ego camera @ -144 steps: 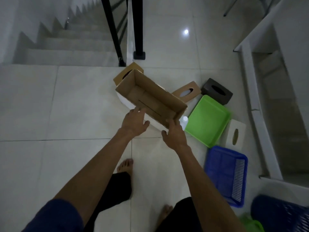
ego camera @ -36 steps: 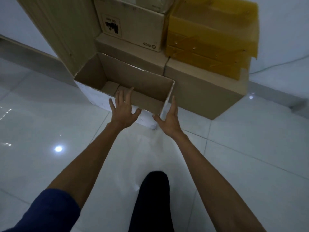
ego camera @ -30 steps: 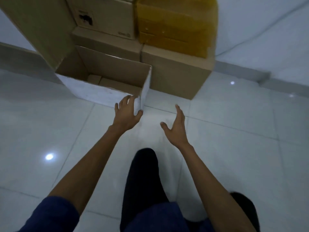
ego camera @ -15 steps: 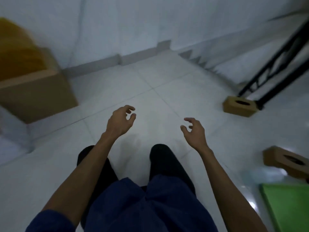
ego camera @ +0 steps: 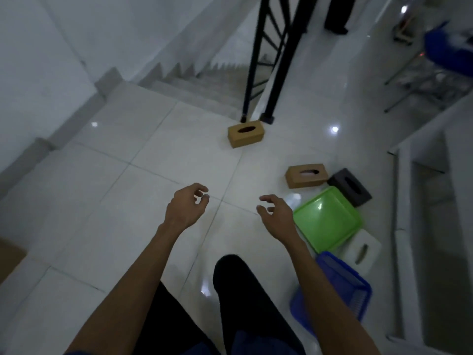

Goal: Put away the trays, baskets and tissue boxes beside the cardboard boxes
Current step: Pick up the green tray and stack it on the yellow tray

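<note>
On the white tiled floor lie a brown tissue box [ego camera: 245,133] near the railing, a second brown tissue box [ego camera: 306,175], a dark tissue box [ego camera: 349,187], a green tray [ego camera: 327,219], a white tissue box [ego camera: 361,251] and a blue basket [ego camera: 343,285] partly behind my right forearm. My left hand [ego camera: 186,206] and my right hand [ego camera: 276,216] hover empty over the floor, fingers loosely curled. The right hand is just left of the green tray, not touching it.
A black stair railing [ego camera: 271,60] and descending steps [ego camera: 194,83] lie ahead. A white cabinet [ego camera: 432,226] stands on the right. A corner of a cardboard box [ego camera: 10,257] shows at the left edge. Chair legs and something blue [ego camera: 445,49] are at the far right.
I let go of the open cardboard box by the stacked boxes and turned right. The trays, basket and tissue boxes came into view; both hands stay empty.
</note>
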